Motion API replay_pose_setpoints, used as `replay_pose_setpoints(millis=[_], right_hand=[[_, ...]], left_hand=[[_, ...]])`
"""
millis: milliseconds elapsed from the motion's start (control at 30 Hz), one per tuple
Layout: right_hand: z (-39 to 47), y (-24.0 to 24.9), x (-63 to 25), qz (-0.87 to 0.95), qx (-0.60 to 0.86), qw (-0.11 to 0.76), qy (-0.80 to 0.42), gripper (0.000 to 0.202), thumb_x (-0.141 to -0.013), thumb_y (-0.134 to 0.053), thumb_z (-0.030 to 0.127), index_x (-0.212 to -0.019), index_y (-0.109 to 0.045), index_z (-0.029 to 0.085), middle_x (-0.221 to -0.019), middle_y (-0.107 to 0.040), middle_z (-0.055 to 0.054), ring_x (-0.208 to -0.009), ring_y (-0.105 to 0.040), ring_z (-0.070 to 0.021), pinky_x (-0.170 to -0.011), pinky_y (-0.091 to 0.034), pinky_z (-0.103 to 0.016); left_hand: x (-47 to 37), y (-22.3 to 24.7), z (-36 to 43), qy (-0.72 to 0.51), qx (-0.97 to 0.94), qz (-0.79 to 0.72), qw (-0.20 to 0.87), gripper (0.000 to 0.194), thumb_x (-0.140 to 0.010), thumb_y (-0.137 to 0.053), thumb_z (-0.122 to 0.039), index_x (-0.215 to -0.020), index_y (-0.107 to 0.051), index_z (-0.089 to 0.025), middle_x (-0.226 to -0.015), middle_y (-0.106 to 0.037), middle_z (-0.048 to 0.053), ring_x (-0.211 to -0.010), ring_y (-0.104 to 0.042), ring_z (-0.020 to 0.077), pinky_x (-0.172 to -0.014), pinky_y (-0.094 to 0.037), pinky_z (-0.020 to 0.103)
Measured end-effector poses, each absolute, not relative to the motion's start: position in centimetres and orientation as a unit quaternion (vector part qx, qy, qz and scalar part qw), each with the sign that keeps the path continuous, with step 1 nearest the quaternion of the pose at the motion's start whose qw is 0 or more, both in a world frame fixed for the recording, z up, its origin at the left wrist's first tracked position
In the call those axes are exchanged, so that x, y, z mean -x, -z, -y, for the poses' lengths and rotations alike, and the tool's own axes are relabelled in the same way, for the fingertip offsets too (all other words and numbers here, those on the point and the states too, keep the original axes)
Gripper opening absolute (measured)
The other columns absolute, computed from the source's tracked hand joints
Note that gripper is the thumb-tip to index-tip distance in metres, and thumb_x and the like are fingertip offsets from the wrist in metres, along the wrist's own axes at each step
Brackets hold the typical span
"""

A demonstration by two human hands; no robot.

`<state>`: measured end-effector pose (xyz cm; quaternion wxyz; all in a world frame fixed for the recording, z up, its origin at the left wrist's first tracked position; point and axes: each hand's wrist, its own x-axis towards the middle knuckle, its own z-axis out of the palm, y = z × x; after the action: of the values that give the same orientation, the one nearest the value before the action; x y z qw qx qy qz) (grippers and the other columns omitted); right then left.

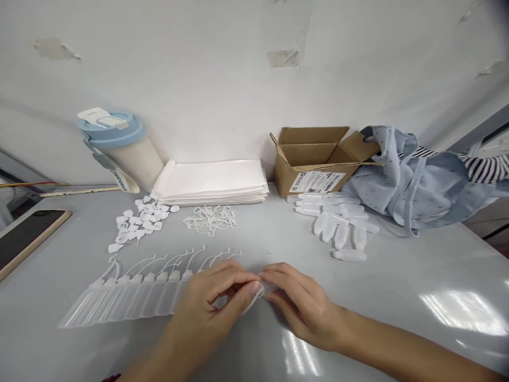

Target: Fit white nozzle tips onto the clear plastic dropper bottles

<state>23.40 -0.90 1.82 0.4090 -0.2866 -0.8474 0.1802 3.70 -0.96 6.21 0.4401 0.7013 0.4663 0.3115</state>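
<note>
A small translucent plastic bottle (268, 288) is between my two hands, mostly covered by fingers. My right hand (306, 305) is closed around its body. At its other end, my left hand (217, 300) pinches a thin white plastic strap (253, 303) against the bottle; the exact grip there is partly hidden. Left of my hands lies a row of several similar bottles (131, 300), side by side, with white necks and curved straps pointing away from me. My left hand covers the row's right end. Loose white straps (210, 218) and small white nozzle caps (145, 218) form two piles beyond the row.
Loose bottles (340, 223) are heaped at the right, before an open cardboard box (318, 159) and a light blue cloth (413, 180). A stack of white sheets or pouches (214, 183) and a blue-lidded cup (123, 143) stand by the wall. A phone (32, 236) lies far left.
</note>
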Motion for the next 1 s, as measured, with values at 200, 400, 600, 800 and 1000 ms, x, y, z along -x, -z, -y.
replay_pose_setpoints(millis=[200,400,600,800,1000], right_hand=[[1.0,-1.7,-23.6,0.849,0.279,0.407,-0.188,0.038,-0.093,-0.045,0.010,-0.130,-0.043,0.016,-0.101,-0.065,-0.013,-0.095,-0.064,-0.0214,-0.077,-0.059,-0.034],[1.0,-2.1,-23.7,0.868,0.255,0.387,-0.179,0.038,-0.093,-0.044,0.009,-0.131,-0.042,0.014,-0.102,-0.065,-0.014,-0.095,-0.063,-0.0218,-0.078,-0.059,-0.034],[0.9,-2.1,-23.7,0.866,0.258,0.385,-0.191,0.035,-0.093,-0.045,0.008,-0.127,-0.044,0.013,-0.098,-0.067,-0.013,-0.089,-0.064,-0.0198,-0.078,-0.058,-0.032],[0.9,-2.0,-23.6,0.868,0.259,0.377,-0.195,0.030,-0.093,-0.043,0.009,-0.122,-0.047,0.013,-0.097,-0.069,-0.013,-0.087,-0.065,-0.0189,-0.076,-0.058,-0.031],[0.9,-1.9,-23.5,0.875,0.247,0.385,-0.161,0.033,-0.094,-0.043,0.011,-0.127,-0.044,0.011,-0.095,-0.070,-0.014,-0.083,-0.067,-0.0197,-0.070,-0.057,-0.032]], left_hand=[[-3.6,-6.3,0.9,-0.293,-0.677,-0.492,0.463,0.022,-0.091,-0.051,-0.035,-0.086,-0.069,-0.025,-0.064,-0.064,-0.002,-0.057,-0.058,0.0130,-0.050,-0.046,0.021],[-3.3,-5.9,1.0,-0.274,-0.685,-0.484,0.470,0.018,-0.091,-0.050,-0.035,-0.089,-0.064,-0.024,-0.064,-0.064,-0.002,-0.057,-0.061,0.0132,-0.047,-0.047,0.019],[-3.2,-5.7,1.3,-0.307,-0.764,-0.430,0.370,0.011,-0.091,-0.050,-0.020,-0.087,-0.059,-0.025,-0.074,-0.064,-0.003,-0.063,-0.062,0.0112,-0.057,-0.051,0.018],[-3.0,-5.4,1.6,-0.305,-0.853,-0.363,0.220,0.018,-0.089,-0.054,-0.017,-0.106,-0.052,-0.024,-0.095,-0.066,0.003,-0.080,-0.065,0.0151,-0.070,-0.054,0.022],[-3.2,-4.8,1.5,-0.302,-0.856,-0.371,0.195,0.010,-0.091,-0.053,-0.017,-0.098,-0.052,-0.023,-0.086,-0.064,0.001,-0.073,-0.064,0.0139,-0.065,-0.051,0.022]])
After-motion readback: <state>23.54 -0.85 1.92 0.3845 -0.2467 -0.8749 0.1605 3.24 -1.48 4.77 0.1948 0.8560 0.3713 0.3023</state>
